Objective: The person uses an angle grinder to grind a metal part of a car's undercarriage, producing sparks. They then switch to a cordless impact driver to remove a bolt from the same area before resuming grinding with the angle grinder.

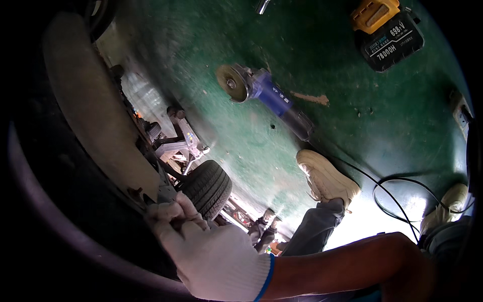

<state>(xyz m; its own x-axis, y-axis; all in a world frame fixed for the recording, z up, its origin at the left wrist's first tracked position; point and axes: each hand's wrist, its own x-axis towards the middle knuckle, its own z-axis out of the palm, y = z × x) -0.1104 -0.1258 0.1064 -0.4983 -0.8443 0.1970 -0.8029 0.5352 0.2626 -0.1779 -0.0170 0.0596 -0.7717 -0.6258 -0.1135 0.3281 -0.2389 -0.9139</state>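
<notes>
My right hand (216,256), in a white knitted glove with a blue cuff edge, reaches in from the lower right. Its fingers are closed in a pinch beside the lower end of a long curved tan panel (95,100). A small grey metal piece (166,193) shows at the fingertips, partly covered by them; what exactly they grip cannot be made out. Just right of the fingers stands a black treaded tyre (209,189). My left hand is not in view.
A blue angle grinder (274,98) lies on the green floor (241,136), its black cable (377,183) looping right. A yellow-and-black battery pack (392,43) lies upper right. A pale shoe (327,178) stands near the grinder. Vehicle parts (183,141) and another person's feet (269,216) appear farther off.
</notes>
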